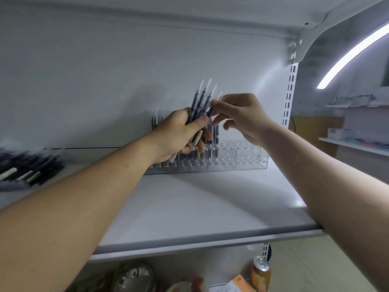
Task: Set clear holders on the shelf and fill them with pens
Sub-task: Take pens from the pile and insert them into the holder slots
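Holder (242,159) right cells free; standing pens (213,131) crowd left.

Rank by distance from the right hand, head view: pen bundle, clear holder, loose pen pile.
1. The pen bundle, gripped by the left hand; the right hand pinches one of its pens.
2. The clear holder, just below, back of the shelf.
3. The loose pen pile, far left on the shelf.

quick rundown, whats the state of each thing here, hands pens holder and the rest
left hand: grips a bundle of pens, tips up
right hand: pinches a pen from the bundle
clear holder: on the shelf, standing pens at its left, right slots bare
loose pens: lying piled at the shelf's left, blurred
can: upright under the shelf
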Available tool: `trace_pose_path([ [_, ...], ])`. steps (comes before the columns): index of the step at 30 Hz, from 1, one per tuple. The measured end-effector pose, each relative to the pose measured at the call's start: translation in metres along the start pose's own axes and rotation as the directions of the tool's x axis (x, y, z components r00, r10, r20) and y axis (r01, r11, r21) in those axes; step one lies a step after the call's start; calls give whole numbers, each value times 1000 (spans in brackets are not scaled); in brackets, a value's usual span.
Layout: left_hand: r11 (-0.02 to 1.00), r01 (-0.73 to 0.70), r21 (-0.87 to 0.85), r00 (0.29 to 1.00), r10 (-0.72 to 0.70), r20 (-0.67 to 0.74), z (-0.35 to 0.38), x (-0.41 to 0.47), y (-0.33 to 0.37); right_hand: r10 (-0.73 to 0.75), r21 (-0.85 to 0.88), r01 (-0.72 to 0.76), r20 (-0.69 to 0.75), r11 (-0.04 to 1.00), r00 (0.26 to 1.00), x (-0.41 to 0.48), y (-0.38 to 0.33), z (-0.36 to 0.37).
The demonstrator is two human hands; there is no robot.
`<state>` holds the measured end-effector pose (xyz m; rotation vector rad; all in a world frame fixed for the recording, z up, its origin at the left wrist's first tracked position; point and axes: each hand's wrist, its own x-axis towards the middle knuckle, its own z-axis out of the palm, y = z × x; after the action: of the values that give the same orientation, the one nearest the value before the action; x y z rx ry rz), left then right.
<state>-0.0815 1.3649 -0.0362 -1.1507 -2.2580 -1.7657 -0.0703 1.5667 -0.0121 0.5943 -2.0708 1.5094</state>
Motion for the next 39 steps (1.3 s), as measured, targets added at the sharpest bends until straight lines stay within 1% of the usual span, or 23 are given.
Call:
trace_pose_path([
  [3, 1000, 2, -19, 1000, -2, -21, -1, 0, 1, 12, 128, -6, -51, 992, 999, 2, -2, -1],
  [5, 999, 0, -35, 999, -1, -40, -3, 1, 2, 12, 217, 21, -150, 976, 989, 7, -3, -7],
  [6, 999, -1, -32, 999, 0, -51, -3, 2, 2, 10, 225, 39, -211, 973, 977, 10, -3, -12],
  [7, 1000, -3, -19, 998, 1, -62, -4, 2, 1, 4, 205, 53, -270, 977, 963, 12, -1, -17],
  [9, 1000, -3, 5, 997, 3, -76, -5, 3, 0, -17, 99, 56, -356, 994, 934, 16, 5, -26],
  [11, 1000, -5, -9, 997, 4, -78, -4, 3, -2, -66, -87, 35, -387, 996, 920, 18, 14, -32],
  [13, 1000, -13, -20, 996, 11, -85, -4, 3, -2, -122, -277, 19, -360, 961, 925, 17, 22, -34],
  [14, 1000, -17, -14, 996, 16, -92, -4, 4, -2, -134, -334, 14, -340, 943, 931, 18, 25, -34],
  [17, 1000, -25, 8, 993, 25, -113, -5, 3, -1, -140, -415, 8, -288, 910, 947, 17, 30, -30],
  [24, 998, -30, 52, 988, 37, -147, -5, 4, -1, -118, -433, 4, -238, 901, 964, 17, 32, -26],
  [28, 997, -32, 69, 988, 42, -151, -5, 4, -2, -91, -437, 1, -186, 899, 978, 17, 35, -22],
  [34, 994, -26, 104, 987, 42, -153, -5, 4, -2, 14, -526, -49, -70, 849, 997, 17, 34, -13],
  [39, 994, -26, 105, 987, 42, -152, -2, 4, -1, 97, -594, -96, -29, 799, 995, 23, 38, -10],
])
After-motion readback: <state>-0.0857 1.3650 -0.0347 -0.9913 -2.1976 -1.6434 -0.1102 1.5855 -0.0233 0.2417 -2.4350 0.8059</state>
